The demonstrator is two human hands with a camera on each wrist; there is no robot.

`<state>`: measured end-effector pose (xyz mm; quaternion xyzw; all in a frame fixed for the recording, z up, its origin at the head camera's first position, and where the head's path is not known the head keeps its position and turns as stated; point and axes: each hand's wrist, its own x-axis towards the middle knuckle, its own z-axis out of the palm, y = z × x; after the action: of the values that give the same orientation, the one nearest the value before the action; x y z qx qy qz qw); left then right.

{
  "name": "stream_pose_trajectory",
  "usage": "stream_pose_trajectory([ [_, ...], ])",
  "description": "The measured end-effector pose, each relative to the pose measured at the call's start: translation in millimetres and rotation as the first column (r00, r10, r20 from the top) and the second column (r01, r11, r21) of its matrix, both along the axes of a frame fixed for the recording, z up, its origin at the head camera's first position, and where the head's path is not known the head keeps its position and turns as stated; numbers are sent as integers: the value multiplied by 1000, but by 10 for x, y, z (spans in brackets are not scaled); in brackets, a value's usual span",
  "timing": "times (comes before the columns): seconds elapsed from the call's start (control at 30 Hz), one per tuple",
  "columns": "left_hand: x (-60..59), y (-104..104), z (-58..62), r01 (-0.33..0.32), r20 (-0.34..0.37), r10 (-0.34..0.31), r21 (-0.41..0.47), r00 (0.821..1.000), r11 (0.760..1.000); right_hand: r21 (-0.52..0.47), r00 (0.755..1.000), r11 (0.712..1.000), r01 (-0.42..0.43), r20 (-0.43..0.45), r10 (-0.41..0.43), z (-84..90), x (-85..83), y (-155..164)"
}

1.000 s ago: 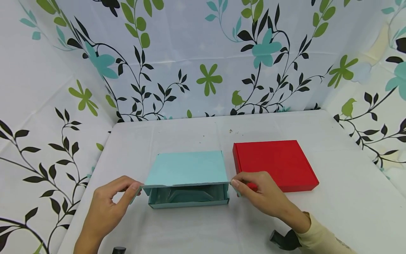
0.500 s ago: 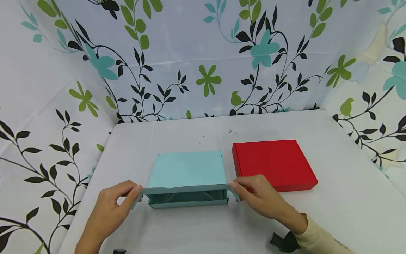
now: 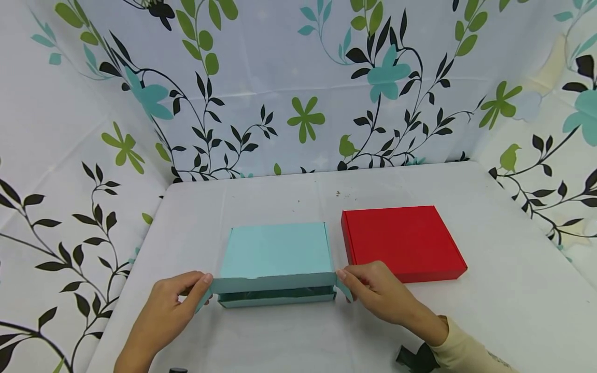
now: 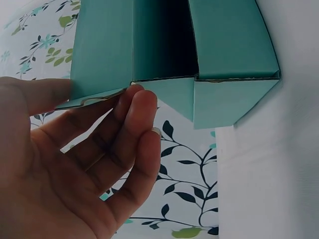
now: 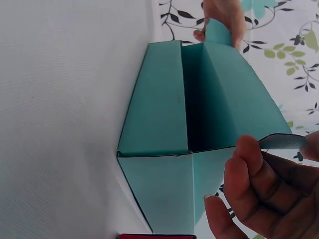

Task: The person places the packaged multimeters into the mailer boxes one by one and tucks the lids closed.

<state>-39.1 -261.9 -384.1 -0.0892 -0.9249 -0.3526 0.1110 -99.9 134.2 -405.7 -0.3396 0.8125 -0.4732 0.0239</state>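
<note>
A light teal cardboard box (image 3: pixel 280 251) lies in the middle of the white table, its lid lowered but with a dark gap along the front. My left hand (image 3: pixel 170 311) pinches the small side flap (image 4: pixel 94 97) at the lid's left front corner between thumb and fingers. At the opposite corner, my right hand (image 3: pixel 392 298) pinches the matching flap (image 5: pixel 281 141). The lid's front panel (image 3: pixel 280 282) hangs down over part of the opening. In the right wrist view the left hand (image 5: pixel 224 17) shows at the box's far end. The inside is too dark to make out.
A closed red box (image 3: pixel 403 243) lies just right of the teal box, close behind my right hand. The white table (image 3: pixel 280 342) runs back to a leaf-patterned cloth (image 3: pixel 261 62). Small dark specks (image 3: pixel 338 194) lie towards the table's back.
Both hands have moved down and slightly nearer with the lid's front edge. The front panel has tilted downward, and the gap into the box has narrowed. The red box stays put.
</note>
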Motion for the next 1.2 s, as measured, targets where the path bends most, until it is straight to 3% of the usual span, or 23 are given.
stream_pose_trajectory([
  [0.3,-31,12,-51,-7,74,9,-37,997,999,32,999,999,-10,38,9,-61,-10,1],
  [0.53,-37,29,-80,-9,141,10,-10,990,1000,31,999,999,-14,51,12,-92,-11,-9],
  [1.2,-33,55,-166,-39,229,44,-25,972,999,83,996,996,-17,91,9,-118,-2,-29],
])
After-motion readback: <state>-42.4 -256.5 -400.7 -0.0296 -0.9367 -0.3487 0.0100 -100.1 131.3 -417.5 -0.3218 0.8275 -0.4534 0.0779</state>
